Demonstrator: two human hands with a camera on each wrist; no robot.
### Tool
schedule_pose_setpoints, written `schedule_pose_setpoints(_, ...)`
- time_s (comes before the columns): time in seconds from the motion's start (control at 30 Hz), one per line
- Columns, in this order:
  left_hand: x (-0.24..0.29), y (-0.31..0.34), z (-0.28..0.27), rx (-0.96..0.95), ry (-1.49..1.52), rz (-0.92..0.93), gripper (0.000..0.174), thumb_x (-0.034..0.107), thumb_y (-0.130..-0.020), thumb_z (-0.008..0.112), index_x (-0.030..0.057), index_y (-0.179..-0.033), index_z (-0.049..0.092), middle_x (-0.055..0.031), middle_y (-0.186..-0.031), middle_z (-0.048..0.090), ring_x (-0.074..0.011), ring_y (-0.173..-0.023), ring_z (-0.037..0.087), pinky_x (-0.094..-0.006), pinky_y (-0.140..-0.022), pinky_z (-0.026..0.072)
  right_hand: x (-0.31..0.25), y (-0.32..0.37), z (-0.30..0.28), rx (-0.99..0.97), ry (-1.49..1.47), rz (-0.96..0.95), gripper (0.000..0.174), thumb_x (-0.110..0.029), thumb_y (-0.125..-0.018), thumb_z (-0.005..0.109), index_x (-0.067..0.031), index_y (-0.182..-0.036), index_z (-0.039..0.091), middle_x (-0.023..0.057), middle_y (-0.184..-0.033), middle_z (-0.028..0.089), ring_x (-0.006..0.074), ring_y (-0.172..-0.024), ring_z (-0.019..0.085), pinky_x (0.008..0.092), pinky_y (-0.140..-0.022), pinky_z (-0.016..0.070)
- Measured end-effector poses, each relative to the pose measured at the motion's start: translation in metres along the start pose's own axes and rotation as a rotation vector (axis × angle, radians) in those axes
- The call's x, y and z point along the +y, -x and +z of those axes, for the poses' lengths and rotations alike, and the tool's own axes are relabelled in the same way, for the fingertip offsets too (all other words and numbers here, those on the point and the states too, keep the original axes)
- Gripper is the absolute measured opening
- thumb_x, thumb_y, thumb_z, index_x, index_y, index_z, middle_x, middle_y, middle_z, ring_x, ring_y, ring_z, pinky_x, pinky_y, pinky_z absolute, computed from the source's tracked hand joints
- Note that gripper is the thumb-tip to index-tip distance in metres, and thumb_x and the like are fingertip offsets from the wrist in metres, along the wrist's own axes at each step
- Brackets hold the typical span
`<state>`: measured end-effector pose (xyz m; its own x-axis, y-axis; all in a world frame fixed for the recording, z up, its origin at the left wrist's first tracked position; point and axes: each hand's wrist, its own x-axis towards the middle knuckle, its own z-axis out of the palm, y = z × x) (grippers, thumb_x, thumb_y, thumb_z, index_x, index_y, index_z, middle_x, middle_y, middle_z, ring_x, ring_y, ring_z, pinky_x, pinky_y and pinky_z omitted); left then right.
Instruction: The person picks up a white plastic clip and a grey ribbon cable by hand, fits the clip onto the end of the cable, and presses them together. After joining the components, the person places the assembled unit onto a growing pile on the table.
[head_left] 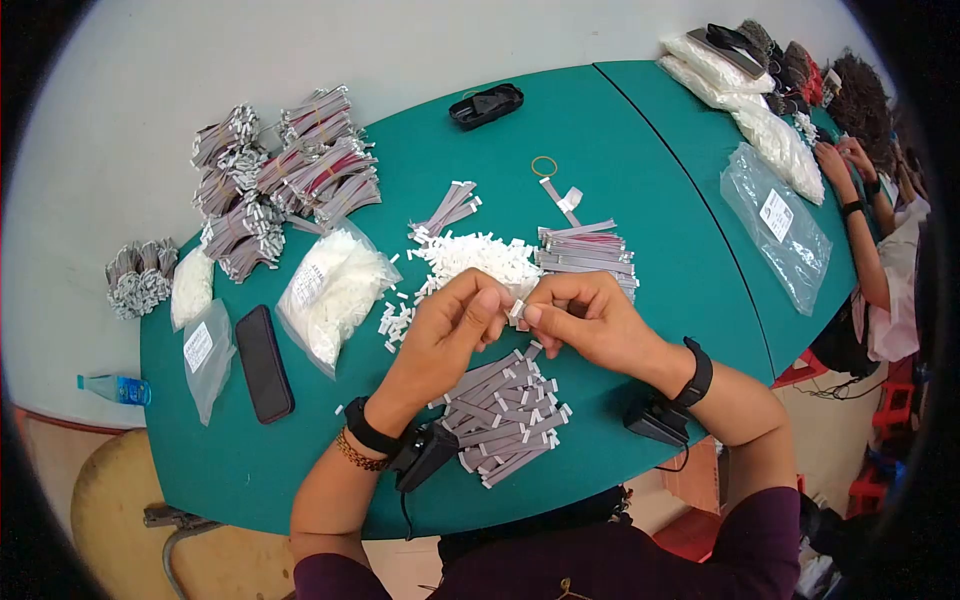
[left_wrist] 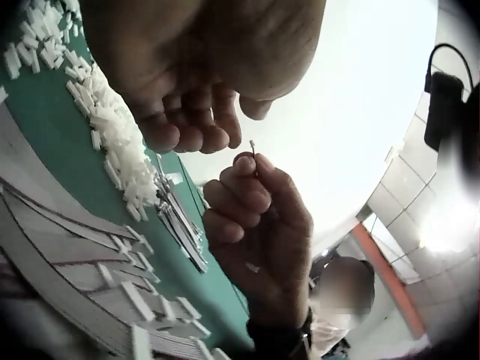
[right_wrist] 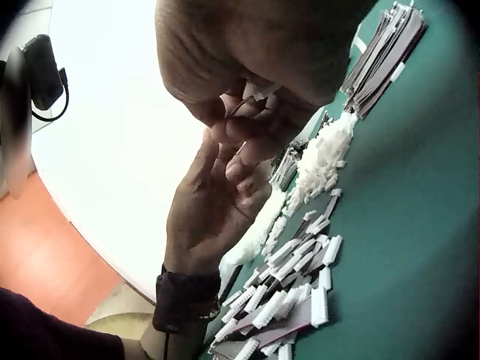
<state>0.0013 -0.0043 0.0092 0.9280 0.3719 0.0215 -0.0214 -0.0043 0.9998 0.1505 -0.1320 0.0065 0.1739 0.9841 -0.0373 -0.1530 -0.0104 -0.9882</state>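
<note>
Over the green table point(head_left: 660, 220) my two hands meet fingertip to fingertip. My left hand point(head_left: 497, 305) and right hand point(head_left: 540, 313) both pinch a small white connector piece point(head_left: 518, 312). In the left wrist view the right hand's fingers point(left_wrist: 244, 172) hold the thin piece with its white tip point(left_wrist: 251, 145) upward, the left hand's curled fingers point(left_wrist: 187, 131) just above it. A heap of loose white connectors point(head_left: 480, 258) lies just beyond the hands, beside a stack of grey ribbon cables point(head_left: 588, 250). Cables fitted with connectors point(head_left: 505, 405) are piled under my wrists.
A black phone point(head_left: 264, 362), bags of white parts point(head_left: 335, 290) and bundled cables point(head_left: 285, 170) lie at the left. A black case point(head_left: 486, 105) and rubber band point(head_left: 544, 166) sit at the far side. Another person point(head_left: 870, 250) works at the right beside a plastic bag point(head_left: 778, 225).
</note>
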Motion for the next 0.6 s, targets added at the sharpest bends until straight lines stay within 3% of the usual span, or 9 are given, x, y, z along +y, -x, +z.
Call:
schedule_pose_setpoints(0.13, 0.0042, 0.0022, -0.0002, -0.059, -0.139, -0.051, 0.027, 0.023, -0.097, 0.043, 0.0021, -0.082, 0.049, 0.0011, -0.069, 0.047, -0.0053, -0.065, 0.04, -0.0195, -0.059, 0.0341, 0.0019, -0.0003, 0.0009, -0.018, 0.013, -0.006, 0.018, -0.015, -0.089, 0.056, -0.0005, -0.08, 0.059, -0.0008, -0.062, 0.054, 0.0049, -0.055, 0.05, 0.0201, -0.05, 0.041)
schedule_pose_setpoints(0.33, 0.0032, 0.0022, -0.0012, -0.086, -0.162, -0.011, 0.026, 0.022, -0.096, 0.044, 0.0008, -0.081, 0.049, 0.0007, -0.07, 0.046, -0.0061, -0.068, 0.04, -0.0221, -0.06, 0.0351, 0.0048, 0.0005, 0.0038, -0.056, 0.013, 0.022, 0.019, -0.016, -0.089, 0.055, -0.0006, -0.079, 0.061, 0.0, -0.062, 0.056, 0.0043, -0.055, 0.052, 0.0197, -0.049, 0.0407)
schedule_pose_setpoints(0.43, 0.0034, 0.0016, 0.003, -0.052, -0.164, 0.039, 0.026, 0.022, -0.096, 0.045, 0.0041, -0.078, 0.049, 0.0037, -0.065, 0.039, -0.0042, -0.059, 0.034, -0.0205, -0.052, 0.0287, 0.0016, 0.0012, 0.003, -0.088, 0.059, 0.064, 0.021, -0.017, -0.09, 0.055, -0.0006, -0.078, 0.062, 0.0008, -0.063, 0.058, 0.0047, -0.054, 0.052, 0.0199, -0.049, 0.0407)
schedule_pose_setpoints(0.6, 0.002, 0.0019, 0.0027, -0.075, -0.16, 0.005, 0.028, 0.024, -0.097, 0.042, 0.0047, -0.076, 0.045, 0.0034, -0.065, 0.037, -0.0048, -0.061, 0.033, -0.0212, -0.053, 0.029, 0.0007, 0.0015, 0.0016, -0.114, 0.043, 0.087, 0.024, -0.018, -0.091, 0.053, -0.0003, -0.077, 0.062, 0.0012, -0.062, 0.057, 0.005, -0.053, 0.051, 0.0198, -0.048, 0.0403)
